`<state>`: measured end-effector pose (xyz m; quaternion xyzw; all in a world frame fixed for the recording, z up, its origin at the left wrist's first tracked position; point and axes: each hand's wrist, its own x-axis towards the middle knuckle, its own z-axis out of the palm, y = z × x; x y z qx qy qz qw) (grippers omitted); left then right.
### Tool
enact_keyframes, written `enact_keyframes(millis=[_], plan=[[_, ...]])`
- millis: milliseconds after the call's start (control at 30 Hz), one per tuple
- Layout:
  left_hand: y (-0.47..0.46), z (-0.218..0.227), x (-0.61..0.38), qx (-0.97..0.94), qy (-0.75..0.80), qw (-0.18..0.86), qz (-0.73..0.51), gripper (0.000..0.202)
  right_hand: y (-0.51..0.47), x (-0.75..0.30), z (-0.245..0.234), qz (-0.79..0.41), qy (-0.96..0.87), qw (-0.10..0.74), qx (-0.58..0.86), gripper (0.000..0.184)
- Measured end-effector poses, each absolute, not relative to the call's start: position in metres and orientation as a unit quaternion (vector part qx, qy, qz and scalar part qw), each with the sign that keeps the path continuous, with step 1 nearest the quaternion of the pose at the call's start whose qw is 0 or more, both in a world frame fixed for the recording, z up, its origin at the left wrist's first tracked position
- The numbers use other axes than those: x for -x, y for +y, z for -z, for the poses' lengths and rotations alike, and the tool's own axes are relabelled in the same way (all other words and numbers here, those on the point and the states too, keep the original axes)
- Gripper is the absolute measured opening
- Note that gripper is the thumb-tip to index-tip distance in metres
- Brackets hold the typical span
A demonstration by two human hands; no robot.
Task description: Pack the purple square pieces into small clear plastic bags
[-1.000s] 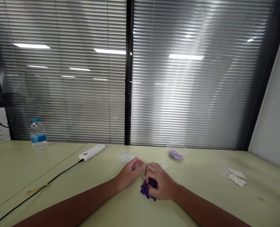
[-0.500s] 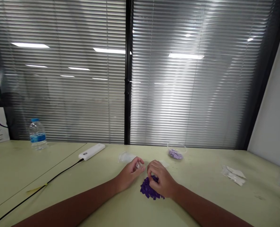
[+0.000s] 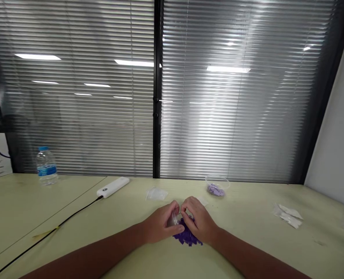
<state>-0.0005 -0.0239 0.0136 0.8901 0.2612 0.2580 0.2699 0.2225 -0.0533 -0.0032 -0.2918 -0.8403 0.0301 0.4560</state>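
My left hand (image 3: 159, 224) is curled around a small clear plastic bag (image 3: 175, 219), its thumb stretched out beneath it. My right hand (image 3: 201, 221) makes a pinch right beside the bag's opening; whatever its fingertips hold is too small to make out. Below both hands lies a heap of small dark purple pieces (image 3: 188, 239), partly covered by my right hand and my left thumb.
Flat clear plastic bags (image 3: 156, 193) lie beyond my left hand. Farther back is a clear round tub (image 3: 216, 188) of light purple pieces. A white power bank (image 3: 113, 187) with a black cable, a water bottle (image 3: 47, 166) and white packets (image 3: 289, 216) are on the table.
My left hand has moved right and toward me with the clear bag, over the edge of the purple heap. It now nearly meets my right hand, which stays pinched.
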Motion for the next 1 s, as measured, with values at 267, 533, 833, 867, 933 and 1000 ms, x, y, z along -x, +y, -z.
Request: enact_keyframes(millis=[267,533,833,867,933,1000], plan=[[-0.027,-0.017,0.000,-0.895,0.244,0.256,-0.273,0.035,-0.050,-0.220,0.007,-0.016,-0.872,0.418,0.255,0.019],[-0.026,-0.016,-0.003,-0.880,0.233,0.290,-0.294,0.035,-0.045,-0.220,0.010,0.068,-0.873,0.390,0.285,0.015],[-0.007,-0.006,-0.003,-0.817,0.250,0.404,-0.327,0.036,-0.043,-0.222,0.013,0.126,-0.833,0.424,0.331,0.018],[-0.006,-0.006,-0.003,-0.815,0.252,0.406,-0.330,0.036,-0.043,-0.222,0.013,0.125,-0.834,0.423,0.331,0.017],[-0.006,-0.004,-0.003,-0.814,0.253,0.400,-0.336,0.036,-0.043,-0.222,0.013,0.120,-0.834,0.423,0.333,0.017],[-0.006,-0.004,-0.003,-0.815,0.257,0.395,-0.337,0.038,-0.043,-0.222,0.013,0.112,-0.832,0.424,0.340,0.017]])
